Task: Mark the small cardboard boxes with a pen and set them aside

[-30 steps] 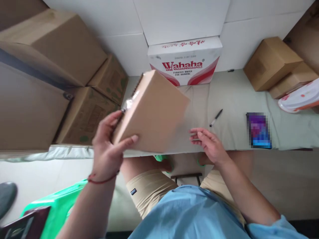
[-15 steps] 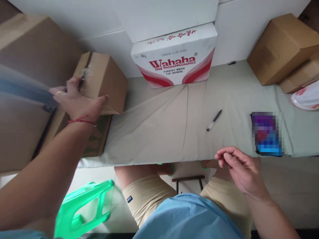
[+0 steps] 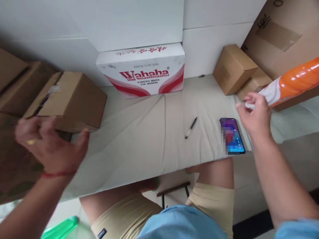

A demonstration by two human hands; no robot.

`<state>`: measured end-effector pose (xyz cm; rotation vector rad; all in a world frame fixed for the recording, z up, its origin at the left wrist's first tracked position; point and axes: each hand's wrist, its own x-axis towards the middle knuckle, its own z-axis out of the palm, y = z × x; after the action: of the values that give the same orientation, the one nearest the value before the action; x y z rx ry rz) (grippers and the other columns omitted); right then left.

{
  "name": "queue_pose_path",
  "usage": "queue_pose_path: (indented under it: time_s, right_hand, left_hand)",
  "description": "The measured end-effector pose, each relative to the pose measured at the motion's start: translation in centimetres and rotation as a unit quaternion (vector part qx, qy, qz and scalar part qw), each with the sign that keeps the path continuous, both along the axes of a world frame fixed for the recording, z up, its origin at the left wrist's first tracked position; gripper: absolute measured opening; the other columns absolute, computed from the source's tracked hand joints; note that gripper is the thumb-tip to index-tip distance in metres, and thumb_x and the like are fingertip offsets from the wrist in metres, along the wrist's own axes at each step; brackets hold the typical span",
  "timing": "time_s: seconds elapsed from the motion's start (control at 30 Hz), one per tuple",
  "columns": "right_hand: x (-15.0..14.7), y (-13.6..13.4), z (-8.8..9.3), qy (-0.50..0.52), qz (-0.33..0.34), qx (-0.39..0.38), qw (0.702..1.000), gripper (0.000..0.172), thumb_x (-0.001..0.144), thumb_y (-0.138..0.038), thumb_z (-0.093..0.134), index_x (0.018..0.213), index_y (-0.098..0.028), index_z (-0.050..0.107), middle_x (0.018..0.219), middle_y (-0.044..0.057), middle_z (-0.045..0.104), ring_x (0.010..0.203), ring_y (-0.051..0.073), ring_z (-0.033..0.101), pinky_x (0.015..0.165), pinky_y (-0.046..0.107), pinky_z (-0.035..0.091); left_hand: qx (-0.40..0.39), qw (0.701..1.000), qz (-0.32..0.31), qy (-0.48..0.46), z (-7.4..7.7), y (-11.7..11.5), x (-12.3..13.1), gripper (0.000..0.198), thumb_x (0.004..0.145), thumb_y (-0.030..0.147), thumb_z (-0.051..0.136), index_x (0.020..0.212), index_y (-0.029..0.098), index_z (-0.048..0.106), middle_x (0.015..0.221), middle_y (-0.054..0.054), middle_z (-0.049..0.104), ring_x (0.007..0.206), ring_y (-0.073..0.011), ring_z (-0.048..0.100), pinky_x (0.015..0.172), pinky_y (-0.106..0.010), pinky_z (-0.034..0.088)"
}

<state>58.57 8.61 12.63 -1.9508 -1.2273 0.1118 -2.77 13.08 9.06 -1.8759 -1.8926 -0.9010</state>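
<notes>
Our left hand [image 3: 53, 147]: fingers apart, taped box [image 3: 71, 101] at 1 o'clock, contents hidden; right hand [image 3: 258, 116]: fingers clamped on orange-white package [image 3: 294, 83]

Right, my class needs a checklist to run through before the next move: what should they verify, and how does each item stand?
1. Left hand clear of the taped box: cannot tell; it is blurred and overlaps the box's near side.
2. Right hand firmly gripping the orange-and-white package: cannot tell; it is at the white end.
3. Pen clear of both hands: ok, lying on the pale cloth.
4. Phone well back from the cloth's front edge: not ok; it lies close to it.
5. Wahaha carton upright: ok.
</notes>
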Motion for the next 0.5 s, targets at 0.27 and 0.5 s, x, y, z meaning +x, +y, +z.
queue_pose_path:
  time_s: [0.27,0.5]
  right_hand:
    - [7.6,15.6,2.1,-0.170,-0.102,-0.173,0.965,0.126,0.090,-0.054,0.085,0.163,0.012,0.007,0.162,0.052,0.022,0.161,0.041,0.027,0.120,0.066,0.020]
    - [5.4,17.4,2.8,-0.160,-0.175,-0.207,0.949,0.080,0.107,-0.056,0.049,0.146,0.013,0.048,0.152,0.040,0.047,0.140,0.036,0.059,0.089,0.057,0.041]
  left_hand:
    - [-0.143,0.985,0.055,-0.083,-8.5,-12.8,2.9,0.042,0.087,0.055,0.063,0.113,0.022,0.070,0.129,-0.017,0.072,0.131,-0.0437,0.066,0.109,-0.064,0.056]
    - [-0.129,0.986,0.065,-0.079,-9.6,-12.6,3.6,0.031,0.093,0.041,0.063,0.110,0.017,0.073,0.129,-0.022,0.074,0.124,-0.0406,0.070,0.109,-0.057,0.056]
